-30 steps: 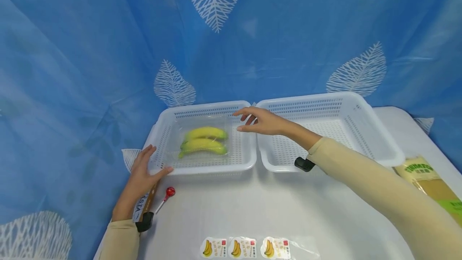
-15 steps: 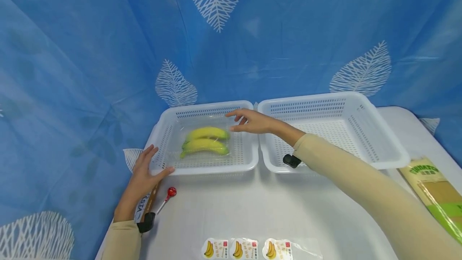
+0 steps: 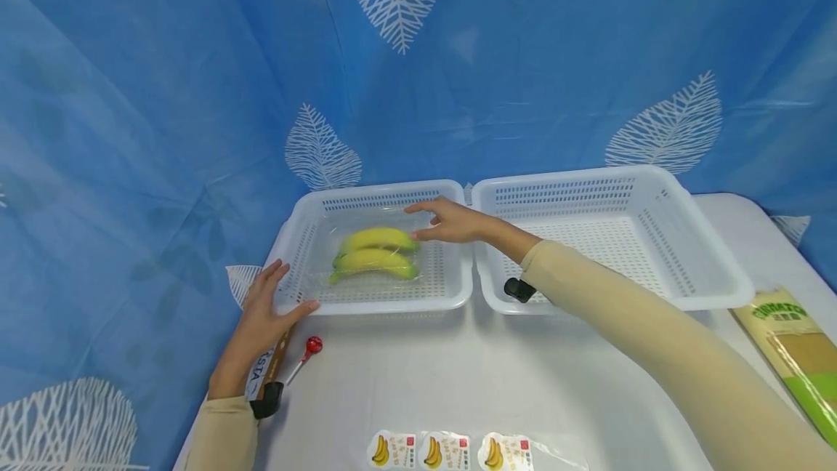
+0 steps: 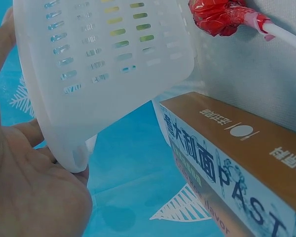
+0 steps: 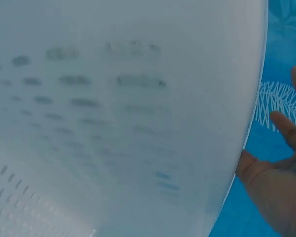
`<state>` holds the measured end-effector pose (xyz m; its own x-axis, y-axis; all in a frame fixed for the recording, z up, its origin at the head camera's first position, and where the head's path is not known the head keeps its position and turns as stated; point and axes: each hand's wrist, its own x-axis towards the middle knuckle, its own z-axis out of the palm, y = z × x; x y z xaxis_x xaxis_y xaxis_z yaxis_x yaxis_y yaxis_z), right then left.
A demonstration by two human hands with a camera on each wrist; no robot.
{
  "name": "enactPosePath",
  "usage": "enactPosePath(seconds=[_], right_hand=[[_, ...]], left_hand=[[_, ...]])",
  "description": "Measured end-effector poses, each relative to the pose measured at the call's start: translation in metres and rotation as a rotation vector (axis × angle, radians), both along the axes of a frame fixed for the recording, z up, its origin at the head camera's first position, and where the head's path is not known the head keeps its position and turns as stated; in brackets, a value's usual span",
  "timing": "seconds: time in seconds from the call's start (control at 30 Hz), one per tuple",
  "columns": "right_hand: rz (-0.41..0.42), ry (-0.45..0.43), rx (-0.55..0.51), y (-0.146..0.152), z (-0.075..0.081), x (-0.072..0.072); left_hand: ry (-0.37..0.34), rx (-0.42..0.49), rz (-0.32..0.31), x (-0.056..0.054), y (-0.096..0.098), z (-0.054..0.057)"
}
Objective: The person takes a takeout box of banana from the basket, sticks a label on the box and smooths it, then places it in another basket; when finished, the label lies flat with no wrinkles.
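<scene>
- Spanning the near left corner of the left basket (image 3: 386, 306), the left hand (image 3: 261, 320) rests with fingers spread along the rim.
- Inside that basket, two bananas (image 3: 375, 262) lie side by side in a clear plastic pack (image 3: 373, 218): probably light, film slippery, fruit easily bruised; best lifted by both ends, without squeezing.
- Above the basket's right end, the right hand (image 3: 451, 222) grasps nothing, thumb and forefinger apart; contact with the pack is unclear.
</scene>
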<state>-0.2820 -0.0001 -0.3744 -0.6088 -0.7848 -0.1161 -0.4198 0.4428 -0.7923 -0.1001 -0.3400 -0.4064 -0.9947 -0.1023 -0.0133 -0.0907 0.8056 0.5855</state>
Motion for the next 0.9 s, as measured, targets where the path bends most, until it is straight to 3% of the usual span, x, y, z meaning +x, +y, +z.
enactPosePath(seconds=[0.23, 0.5, 0.9], right_hand=[[-0.061, -0.038, 0.053, -0.01, -0.003, 0.0], [-0.134, -0.246, 0.062, -0.014, -0.004, -0.002], [-0.165, -0.319, 0.037, -0.024, -0.012, 0.006]], left_hand=[[-0.008, 0.004, -0.002, 0.002, 0.0, 0.0], [0.014, 0.006, -0.008, -0.002, 0.0, -0.002], [0.017, 0.01, -0.005, -0.001, 0.0, -0.004]])
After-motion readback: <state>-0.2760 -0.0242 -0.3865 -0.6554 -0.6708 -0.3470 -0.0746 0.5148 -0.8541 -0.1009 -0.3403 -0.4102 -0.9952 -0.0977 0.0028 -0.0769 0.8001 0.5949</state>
